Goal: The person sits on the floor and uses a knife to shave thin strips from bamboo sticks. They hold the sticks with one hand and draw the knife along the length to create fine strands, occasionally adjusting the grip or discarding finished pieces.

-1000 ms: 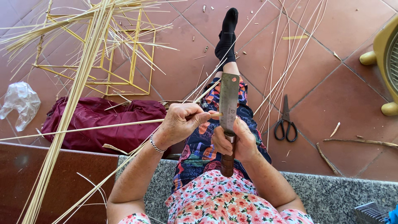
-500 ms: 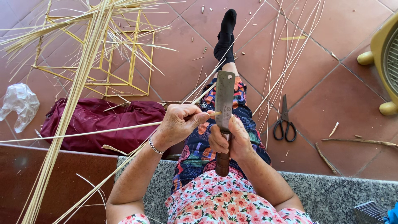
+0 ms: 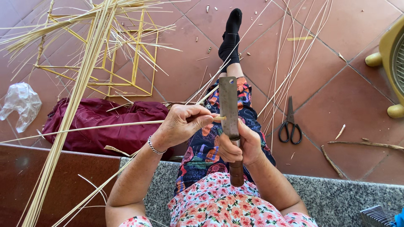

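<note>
My right hand (image 3: 239, 145) grips the brown wooden handle of a flat rectangular cleaver (image 3: 228, 106), its blade pointing away from me over my lap. My left hand (image 3: 184, 124) pinches a long thin bamboo strip (image 3: 84, 128) that runs off to the left, and presses its end against the blade's edge. Both hands meet above my knees, which are covered by dark patterned trousers. One leg stretches forward and ends in a black sock (image 3: 230, 37).
A bundle of long bamboo strips (image 3: 71, 109) leans across the left. A yellow stick frame (image 3: 126, 59) and a maroon cloth bag (image 3: 105, 122) lie on the red tiles. Black scissors (image 3: 290, 124) lie to the right, a yellowish fan (image 3: 391, 63) at the far right.
The cleaver has shifted slightly left and nearer me. My left hand has closed in on the blade with the strip's end.
</note>
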